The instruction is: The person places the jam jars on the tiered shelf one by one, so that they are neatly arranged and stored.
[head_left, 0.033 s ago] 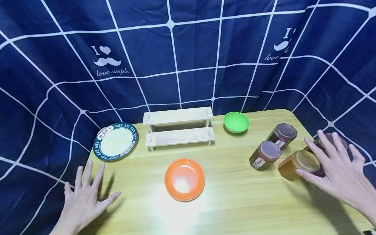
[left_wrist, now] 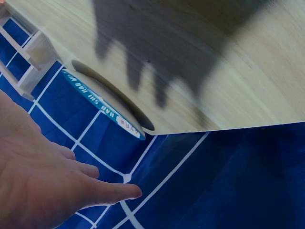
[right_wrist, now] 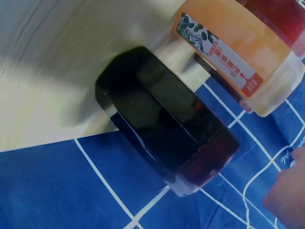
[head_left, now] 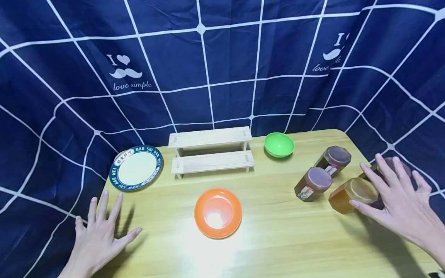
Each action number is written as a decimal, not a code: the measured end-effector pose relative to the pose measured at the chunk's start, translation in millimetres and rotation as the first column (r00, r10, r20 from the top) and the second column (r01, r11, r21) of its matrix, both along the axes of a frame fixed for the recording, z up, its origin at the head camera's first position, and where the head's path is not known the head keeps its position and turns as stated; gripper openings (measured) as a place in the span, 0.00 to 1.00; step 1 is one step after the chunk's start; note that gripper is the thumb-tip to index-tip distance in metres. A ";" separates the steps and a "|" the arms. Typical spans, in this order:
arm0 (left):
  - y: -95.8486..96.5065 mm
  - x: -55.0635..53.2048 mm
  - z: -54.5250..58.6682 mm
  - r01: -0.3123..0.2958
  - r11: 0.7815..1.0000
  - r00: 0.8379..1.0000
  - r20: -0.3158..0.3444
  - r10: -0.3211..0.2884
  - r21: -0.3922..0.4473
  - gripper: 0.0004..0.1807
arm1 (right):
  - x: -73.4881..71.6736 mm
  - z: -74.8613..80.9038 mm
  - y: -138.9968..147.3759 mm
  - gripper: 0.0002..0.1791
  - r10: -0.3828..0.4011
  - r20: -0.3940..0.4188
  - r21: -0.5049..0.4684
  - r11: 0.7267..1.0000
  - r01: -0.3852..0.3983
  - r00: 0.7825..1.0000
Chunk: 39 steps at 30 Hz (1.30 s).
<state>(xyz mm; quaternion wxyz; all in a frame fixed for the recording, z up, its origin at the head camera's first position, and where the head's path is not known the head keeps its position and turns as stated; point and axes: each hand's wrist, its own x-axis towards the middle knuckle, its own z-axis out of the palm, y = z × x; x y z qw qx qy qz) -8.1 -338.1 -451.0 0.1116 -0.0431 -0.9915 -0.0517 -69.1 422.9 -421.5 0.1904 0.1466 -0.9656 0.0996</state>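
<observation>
My left hand hovers over the table's left side with fingers spread, holding nothing. Just beyond its fingertips lies a white plate with a dark teal lettered rim. On the right, my right hand is spread above the jars, its fingers straight. Its thumb overlaps the amber jar in the head view; contact cannot be told there. A dark jar stands beneath that hand, partly hidden by the fingers in the head view. Two more dark red jars stand to the left of these.
A two-step pale wooden rack stands at the back middle. Right of it sits a green bowl. An orange plate lies in front of the rack on the wooden table. A blue checked curtain encloses the back and sides.
</observation>
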 end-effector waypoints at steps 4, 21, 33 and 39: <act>-0.4 -0.5 -0.6 -0.003 1.000 1.000 0.004 0.003 0.007 0.69 | 1.4 -0.7 -2.3 0.62 0.001 0.001 -0.033 0.999 -0.001 1.000; 20.7 -20.4 2.5 0.070 0.968 0.997 -0.031 -0.065 0.243 0.63 | 26.6 -30.5 7.4 0.41 -0.067 -0.133 -0.482 0.876 -0.005 0.989; 51.7 -63.8 3.5 0.029 0.820 0.994 0.069 -0.083 0.572 0.54 | 22.0 -50.1 22.6 0.35 -0.172 -0.173 -0.705 0.709 0.000 0.970; 65.5 -85.5 4.7 -0.005 0.694 0.986 0.120 -0.118 0.720 0.48 | 24.6 -59.5 25.0 0.49 -0.346 0.110 -0.784 0.545 0.296 0.932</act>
